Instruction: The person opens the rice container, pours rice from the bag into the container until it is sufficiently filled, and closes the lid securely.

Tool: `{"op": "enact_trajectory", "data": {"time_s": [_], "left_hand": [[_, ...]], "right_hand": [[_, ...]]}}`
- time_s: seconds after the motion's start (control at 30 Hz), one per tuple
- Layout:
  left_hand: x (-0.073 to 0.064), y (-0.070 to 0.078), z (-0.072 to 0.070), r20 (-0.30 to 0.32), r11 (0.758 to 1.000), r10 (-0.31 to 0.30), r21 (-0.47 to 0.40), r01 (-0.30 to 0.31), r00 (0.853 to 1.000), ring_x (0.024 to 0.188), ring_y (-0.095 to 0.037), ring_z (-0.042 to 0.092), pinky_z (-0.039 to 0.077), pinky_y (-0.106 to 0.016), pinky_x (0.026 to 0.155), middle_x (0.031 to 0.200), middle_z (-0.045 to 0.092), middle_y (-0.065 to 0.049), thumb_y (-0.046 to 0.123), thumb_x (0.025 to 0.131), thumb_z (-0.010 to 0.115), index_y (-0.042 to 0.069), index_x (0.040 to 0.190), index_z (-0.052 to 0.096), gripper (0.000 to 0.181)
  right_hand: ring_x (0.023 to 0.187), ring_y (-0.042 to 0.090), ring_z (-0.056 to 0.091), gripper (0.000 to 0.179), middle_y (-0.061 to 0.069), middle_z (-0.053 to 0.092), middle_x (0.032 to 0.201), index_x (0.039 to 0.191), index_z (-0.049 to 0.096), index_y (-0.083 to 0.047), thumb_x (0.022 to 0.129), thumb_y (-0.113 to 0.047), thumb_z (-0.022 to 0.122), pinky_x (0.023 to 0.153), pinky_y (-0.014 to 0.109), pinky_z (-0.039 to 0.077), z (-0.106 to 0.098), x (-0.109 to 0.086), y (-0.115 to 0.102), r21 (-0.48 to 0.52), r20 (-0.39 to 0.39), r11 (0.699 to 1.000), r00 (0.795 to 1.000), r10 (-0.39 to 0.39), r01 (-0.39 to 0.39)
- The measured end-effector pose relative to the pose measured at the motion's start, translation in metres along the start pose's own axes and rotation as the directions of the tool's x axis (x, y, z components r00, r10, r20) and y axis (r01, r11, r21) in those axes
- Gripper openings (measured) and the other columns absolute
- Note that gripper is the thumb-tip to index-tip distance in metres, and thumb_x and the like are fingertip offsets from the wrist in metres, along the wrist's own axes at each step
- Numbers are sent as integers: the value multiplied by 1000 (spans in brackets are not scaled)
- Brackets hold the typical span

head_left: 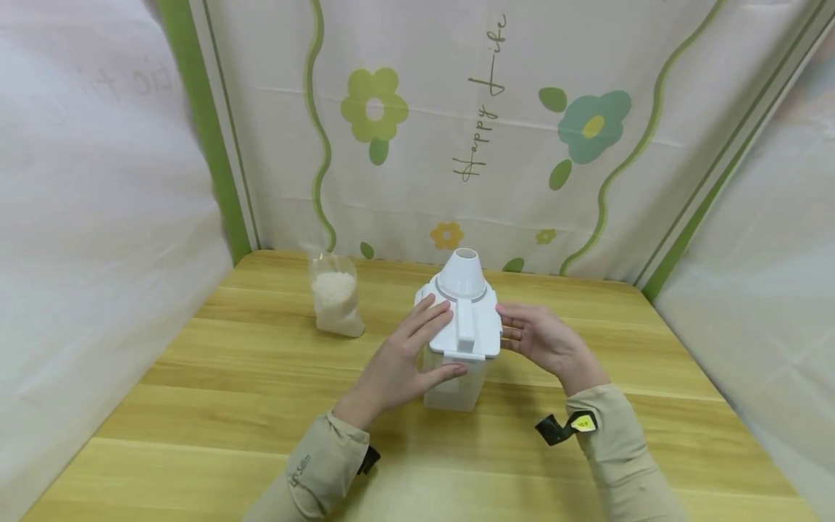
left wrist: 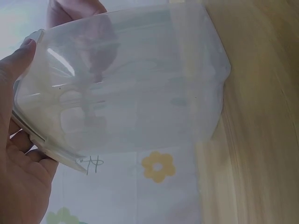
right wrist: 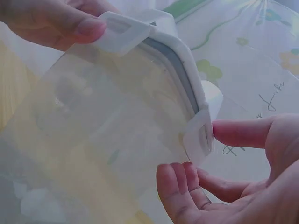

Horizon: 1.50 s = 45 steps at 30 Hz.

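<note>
With the lid (head_left: 445, 338) seated on the clear storage container (head_left: 451, 397), assembly appears well advanced.

Head view: the container stands upright on the wood-grain table (head_left: 215, 406), just below centre, long axis vertical. Its cone spout (head_left: 462, 277) opens upward; the handle bar (head_left: 466, 328) runs from the spout toward 6 o'clock. The left hand (head_left: 399, 362) lies at 8 o'clock, fingers on the lid, thumb spread apart from them. The right hand (head_left: 549, 344) is at 3 o'clock. The bag of white grain (head_left: 335, 301) stands apart at 10 o'clock.

Left wrist view: the lid end lies toward 9 o'clock, the base toward 3 o'clock. No grain shows inside; filling is judged not done.

Right wrist view: the lid lies toward 1 o'clock. The left thumb rests on the upper latch (right wrist: 122, 35) at 11 o'clock; the right thumb touches the side latch (right wrist: 200, 136) at 4 o'clock, fingers loosely bent below. Whether either latch is locked cannot be told; latching is judged unfinished.
</note>
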<state>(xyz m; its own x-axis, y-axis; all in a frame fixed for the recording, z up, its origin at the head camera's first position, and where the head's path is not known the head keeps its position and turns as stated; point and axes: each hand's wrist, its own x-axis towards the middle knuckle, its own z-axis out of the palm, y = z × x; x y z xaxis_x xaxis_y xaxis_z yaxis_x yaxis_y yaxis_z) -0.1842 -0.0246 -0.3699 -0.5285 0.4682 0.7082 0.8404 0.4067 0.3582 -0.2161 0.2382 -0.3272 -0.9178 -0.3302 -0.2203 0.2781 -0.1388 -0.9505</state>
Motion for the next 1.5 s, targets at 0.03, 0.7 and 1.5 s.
{"op": "enact_trajectory", "data": {"time_s": [0.03, 0.7, 1.5], "left_hand": [[0, 1, 0, 3, 1000, -2, 1, 2, 1000, 143, -29, 27, 27, -38, 113, 150, 43, -8, 37, 79, 84, 4, 143, 49, 80], [1, 4, -2, 46, 999, -35, -1, 35, 998, 145, -26, 23, 26, -37, 114, 153, 39, -5, 37, 83, 81, 7, 146, 46, 78], [-1, 5, 0, 34, 999, -42, 0, 42, 999, 145, -26, 22, 27, -36, 113, 153, 38, -4, 35, 83, 81, 7, 146, 46, 77]], "right_hand": [[98, 22, 61, 17, 8, 65, 105, 113, 61, -3, 102, -15, 55, 90, 38, 51, 0, 0, 0, 7, 1, 1000, 1000, 5, -5], [96, 21, 61, 41, 7, 63, 106, 131, 43, 9, 99, -11, 59, 88, 34, 51, -1, 3, -5, 24, -11, 999, 1000, 25, -25], [90, 20, 65, 17, 10, 67, 102, 113, 60, 5, 98, -3, 57, 84, 32, 53, -2, 4, -4, 66, 23, 998, 1000, -6, 4]]}}
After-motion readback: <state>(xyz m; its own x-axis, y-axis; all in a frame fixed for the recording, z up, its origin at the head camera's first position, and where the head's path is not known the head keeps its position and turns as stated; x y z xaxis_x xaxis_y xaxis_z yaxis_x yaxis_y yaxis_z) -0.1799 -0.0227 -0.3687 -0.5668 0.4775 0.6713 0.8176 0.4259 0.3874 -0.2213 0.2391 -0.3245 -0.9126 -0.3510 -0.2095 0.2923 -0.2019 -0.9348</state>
